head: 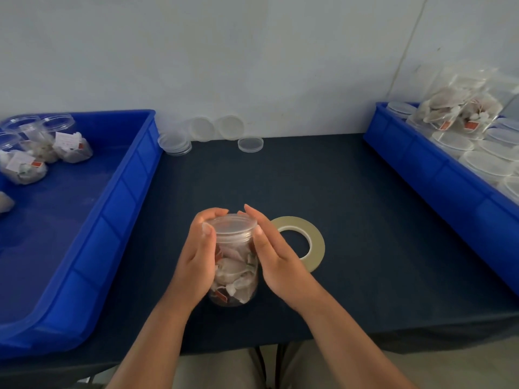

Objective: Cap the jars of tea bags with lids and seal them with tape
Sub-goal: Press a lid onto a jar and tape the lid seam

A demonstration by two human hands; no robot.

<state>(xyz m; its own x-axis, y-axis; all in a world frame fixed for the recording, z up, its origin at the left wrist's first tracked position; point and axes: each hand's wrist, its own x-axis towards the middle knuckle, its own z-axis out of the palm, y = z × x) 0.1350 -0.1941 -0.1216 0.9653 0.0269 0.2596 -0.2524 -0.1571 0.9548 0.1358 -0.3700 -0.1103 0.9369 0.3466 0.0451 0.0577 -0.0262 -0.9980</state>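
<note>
**A:** Fingers (216, 212) of the left hand (196, 256) curled round the rim of the clear round plastic lid (233, 224), thumb on the near edge. Fingers (250, 211) of the right hand (276, 256) nearly straight, laid against the lid's right side, thumb pressed to its rim. Nothing gripped there.

**B:** Seated fully, or only resting?

**A:** Hard to tell. Looks level on the ridged neck of the clear plastic jar of tea bags (234, 270), upright on the dark blue bench (337, 206) near the front edge.

**B:** Best way to finish?

**A:** Probably a screw fit, so hold the jar lower with the left and turn the lid with the right until snug all round. Check for a tilted rim or a trapped tag before taping.

**B:** Tape?

**A:** Pale flat roll of tape (316, 242) lying just beside the jar on the right, partly behind the right hand. Easy to reach without releasing the jar. Wrap along the seam between lid and neck, smoothing down while turning.

**B:** Further out?

**A:** Spare clear lids (250, 144) at the back by the wall. Blue plastic tray (126, 197) on the left with seemingly uncapped jars, and another blue tray (421, 155) on the right with capped ones.
</note>
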